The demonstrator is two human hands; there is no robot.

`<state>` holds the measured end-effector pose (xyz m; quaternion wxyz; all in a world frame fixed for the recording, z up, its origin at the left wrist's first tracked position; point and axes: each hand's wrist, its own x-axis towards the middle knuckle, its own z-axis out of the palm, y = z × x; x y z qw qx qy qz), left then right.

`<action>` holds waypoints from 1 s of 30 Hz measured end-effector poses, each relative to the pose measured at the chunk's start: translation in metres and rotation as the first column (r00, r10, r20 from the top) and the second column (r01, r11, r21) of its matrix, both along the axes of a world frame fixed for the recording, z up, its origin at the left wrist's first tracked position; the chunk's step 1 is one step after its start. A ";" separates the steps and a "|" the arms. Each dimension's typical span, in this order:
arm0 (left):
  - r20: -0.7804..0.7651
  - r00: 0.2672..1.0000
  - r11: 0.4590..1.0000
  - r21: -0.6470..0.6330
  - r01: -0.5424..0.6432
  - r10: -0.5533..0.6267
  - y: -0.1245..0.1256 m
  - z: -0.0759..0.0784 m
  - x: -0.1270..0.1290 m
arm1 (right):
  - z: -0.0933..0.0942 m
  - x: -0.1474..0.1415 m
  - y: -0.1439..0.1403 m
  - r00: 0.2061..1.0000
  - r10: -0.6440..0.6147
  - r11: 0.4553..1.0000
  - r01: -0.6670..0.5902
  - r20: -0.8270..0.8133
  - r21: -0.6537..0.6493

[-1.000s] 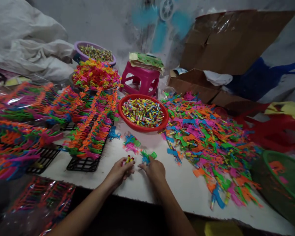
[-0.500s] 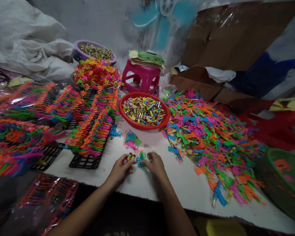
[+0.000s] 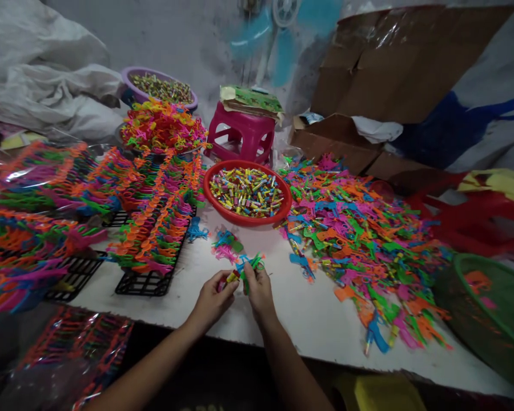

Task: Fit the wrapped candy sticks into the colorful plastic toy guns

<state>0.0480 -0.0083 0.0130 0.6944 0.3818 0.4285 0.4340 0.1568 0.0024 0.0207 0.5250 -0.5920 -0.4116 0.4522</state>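
My left hand (image 3: 213,298) grips several small coloured tubes (image 3: 230,278) just above the white table (image 3: 317,319). My right hand (image 3: 259,291) holds a small green and blue plastic toy gun (image 3: 251,264), its fingers touching the left hand's tubes. A few loose toy guns (image 3: 225,244) lie just beyond my hands. Behind them stands a red bowl (image 3: 247,216) full of the same coloured tubes. A wide heap of toy guns (image 3: 360,240) spreads to the right.
Rows of toy guns fill black racks (image 3: 148,282) on the left. A pink stool (image 3: 242,137), a purple bowl (image 3: 158,85), cardboard boxes (image 3: 368,74) and white sacks (image 3: 47,85) stand behind. A green basket (image 3: 492,308) sits at right.
My right hand picked the green and blue toy gun off the table and brought it to the left hand. Both hands now meet, raised slightly.
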 end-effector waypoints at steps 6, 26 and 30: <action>-0.137 0.986 0.993 0.082 -0.086 0.097 -0.003 0.010 -0.005 | 0.005 -0.009 -0.007 0.983 -0.075 0.996 0.066 0.169 0.061; -0.192 0.976 0.979 0.192 -0.068 0.106 -0.005 0.007 0.000 | 0.000 -0.011 -0.006 0.949 -0.142 0.990 0.134 0.281 0.048; -0.313 0.947 0.973 0.230 0.007 0.067 -0.003 -0.005 0.000 | 0.000 0.016 0.011 0.882 -0.081 0.996 0.059 0.464 0.061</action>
